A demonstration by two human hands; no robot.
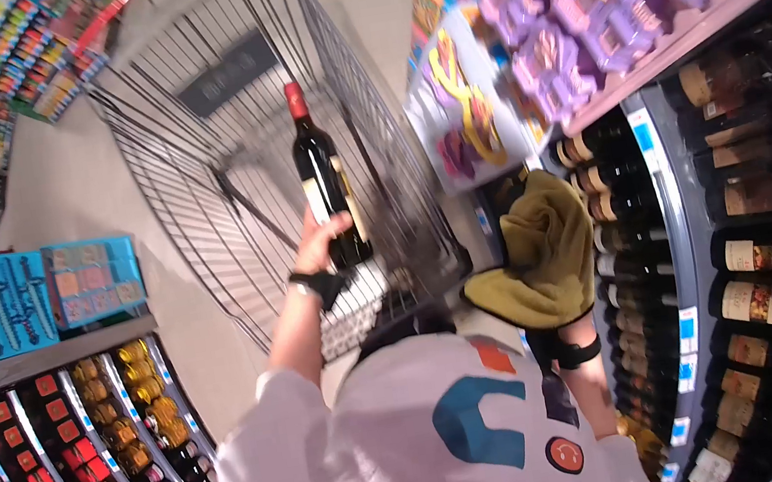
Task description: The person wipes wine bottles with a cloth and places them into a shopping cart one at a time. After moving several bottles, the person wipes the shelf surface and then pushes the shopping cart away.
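A person's left hand [324, 240] is closed around the lower part of a dark, red-capped wine bottle [317, 166], held neck away from the body — it shows against the cart [329, 45], toward the near edge. The right hand is hidden by an olive cloth [547, 252] — its grip cannot be told — beside shelves of bottles [752, 301].

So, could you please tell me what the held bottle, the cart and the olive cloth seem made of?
Bottle: likely dark glass, glossy, judging by its sheen. Cart: probably metal wire, fairly dull, given thin grey bars. Cloth: soft, matte fabric, perhaps fleece, from its thick folds.
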